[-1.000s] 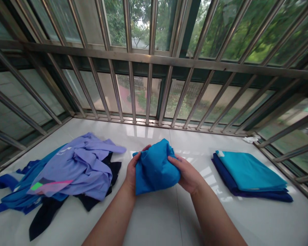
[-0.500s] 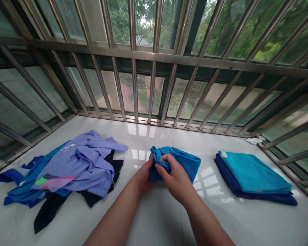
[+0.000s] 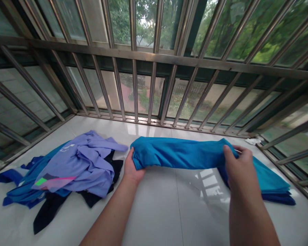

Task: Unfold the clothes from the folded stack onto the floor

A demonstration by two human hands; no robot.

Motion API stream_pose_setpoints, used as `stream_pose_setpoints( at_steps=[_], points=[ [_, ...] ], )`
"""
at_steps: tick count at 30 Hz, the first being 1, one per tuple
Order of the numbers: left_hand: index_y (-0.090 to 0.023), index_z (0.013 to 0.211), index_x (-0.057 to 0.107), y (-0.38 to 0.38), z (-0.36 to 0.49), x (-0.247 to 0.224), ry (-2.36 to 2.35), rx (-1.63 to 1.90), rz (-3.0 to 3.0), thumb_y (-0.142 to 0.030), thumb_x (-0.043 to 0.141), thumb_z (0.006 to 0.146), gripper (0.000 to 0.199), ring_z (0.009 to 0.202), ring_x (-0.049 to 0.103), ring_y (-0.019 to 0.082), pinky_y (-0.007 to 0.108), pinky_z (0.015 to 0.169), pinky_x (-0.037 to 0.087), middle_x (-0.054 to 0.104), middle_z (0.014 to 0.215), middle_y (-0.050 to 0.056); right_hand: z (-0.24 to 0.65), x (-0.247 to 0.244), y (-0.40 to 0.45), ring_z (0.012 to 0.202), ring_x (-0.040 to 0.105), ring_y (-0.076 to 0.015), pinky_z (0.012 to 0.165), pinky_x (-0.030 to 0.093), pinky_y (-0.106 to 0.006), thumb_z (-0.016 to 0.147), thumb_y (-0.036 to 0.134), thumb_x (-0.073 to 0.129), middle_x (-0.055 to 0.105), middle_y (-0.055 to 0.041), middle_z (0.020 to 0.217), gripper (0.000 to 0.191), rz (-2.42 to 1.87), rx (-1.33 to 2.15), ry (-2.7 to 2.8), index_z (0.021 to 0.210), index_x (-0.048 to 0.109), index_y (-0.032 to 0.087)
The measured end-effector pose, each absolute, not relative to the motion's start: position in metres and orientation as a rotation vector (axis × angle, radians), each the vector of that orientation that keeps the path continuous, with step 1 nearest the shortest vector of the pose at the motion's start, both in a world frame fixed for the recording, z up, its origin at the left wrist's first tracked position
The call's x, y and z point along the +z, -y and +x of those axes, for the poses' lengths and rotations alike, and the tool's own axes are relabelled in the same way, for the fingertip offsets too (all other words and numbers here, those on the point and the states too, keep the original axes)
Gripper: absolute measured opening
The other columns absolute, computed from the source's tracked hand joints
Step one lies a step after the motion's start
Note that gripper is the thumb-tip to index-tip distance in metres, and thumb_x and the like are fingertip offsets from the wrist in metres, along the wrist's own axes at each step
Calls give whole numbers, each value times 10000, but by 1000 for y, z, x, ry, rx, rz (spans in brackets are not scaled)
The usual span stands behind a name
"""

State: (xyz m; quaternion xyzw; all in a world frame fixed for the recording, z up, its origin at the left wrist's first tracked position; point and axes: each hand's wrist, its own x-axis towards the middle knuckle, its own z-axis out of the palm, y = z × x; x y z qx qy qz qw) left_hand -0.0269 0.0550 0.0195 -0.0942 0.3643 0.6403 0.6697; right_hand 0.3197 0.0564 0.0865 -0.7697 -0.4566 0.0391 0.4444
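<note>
A teal-blue piece of clothing [image 3: 178, 153], its exact kind unclear, is stretched into a long folded strip above the tiled ledge. My left hand [image 3: 133, 167] grips its left end, fingers partly hidden behind the cloth. At the other end, my right hand [image 3: 238, 164] pinches the fabric between thumb and fingers. Below and beyond the right hand lies a stack of folded clothes, with a turquoise piece [image 3: 269, 177] on top and a navy piece [image 3: 278, 198] underneath. The right hand and forearm cover part of that stack.
On the left lies a loose heap of clothes: a lavender shirt [image 3: 84, 164] over blue and black garments [image 3: 50, 208]. Metal bars [image 3: 154, 56] line the window behind the white tiled ledge [image 3: 156, 212]. A crumpled white scrap [image 3: 254, 140] sits in the back right corner.
The blue clothing has gone from a bunched bundle to a stretched strip. My right hand has moved right with one end, and my left hand slightly left with the other.
</note>
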Motion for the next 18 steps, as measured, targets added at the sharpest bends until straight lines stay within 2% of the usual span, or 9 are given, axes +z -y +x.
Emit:
stream_pose_setpoints(
  at_steps=[3,5,7,9,11,14,16,18],
  points=[
    [-154,1373,709,-56,-20,17,-853,1378,-171,-349,608,1046,394,870,842,274,435,890,680,855,1003,133,314,70,-58,995,684,-366,870,546,-495,941,529,646,705,-190,1032,401,-2208,-105,1504,1121,684,172],
    [-138,1384,702,-56,-16,15,-869,1360,-153,-338,600,1043,408,914,842,289,437,894,681,852,1032,152,290,57,-60,1059,679,-363,955,533,-489,975,418,611,715,-192,1082,315,-2176,-106,1783,1132,704,161],
    [-137,1380,707,-56,-15,14,-890,1344,-131,-342,611,1034,413,923,841,295,437,887,684,851,1039,156,260,42,-63,1199,656,-330,1061,503,-440,1017,325,545,707,-189,1262,333,-1956,-3,2051,1265,688,154],
    [-136,1361,718,-55,-16,14,-916,1314,-100,-350,639,1020,411,905,842,299,438,868,688,852,1031,156,233,26,-64,1375,573,-297,1154,445,-407,1037,244,482,628,-169,1483,445,-1734,91,2256,1455,605,151],
    [-140,1338,729,-54,-17,14,-934,1277,-80,-362,664,1006,404,887,842,302,441,852,691,853,1018,151,216,13,-64,1447,513,-301,1181,413,-425,1042,207,461,566,-166,1576,543,-1697,130,2368,1580,504,148],
    [-136,1302,741,-54,-17,15,-917,1267,-75,-354,651,1014,373,897,841,300,439,859,687,853,978,143,209,8,-62,1341,579,-353,1079,456,-462,1044,261,522,650,-181,1467,532,-1860,128,2400,1569,531,173],
    [-130,1288,742,-55,-17,16,-877,1316,-87,-326,614,1032,346,906,838,287,425,877,680,851,951,135,213,16,-62,1248,629,-362,1041,454,-474,1025,275,576,732,-171,1307,432,-1949,169,2422,1444,642,194],
    [-151,1289,739,-56,-18,18,-821,1405,-105,-344,589,1050,341,897,834,266,410,884,675,850,962,117,217,31,-62,1171,677,-344,1080,420,-490,989,225,607,781,-141,1144,355,-1984,278,2411,1329,705,201]
  ],
)
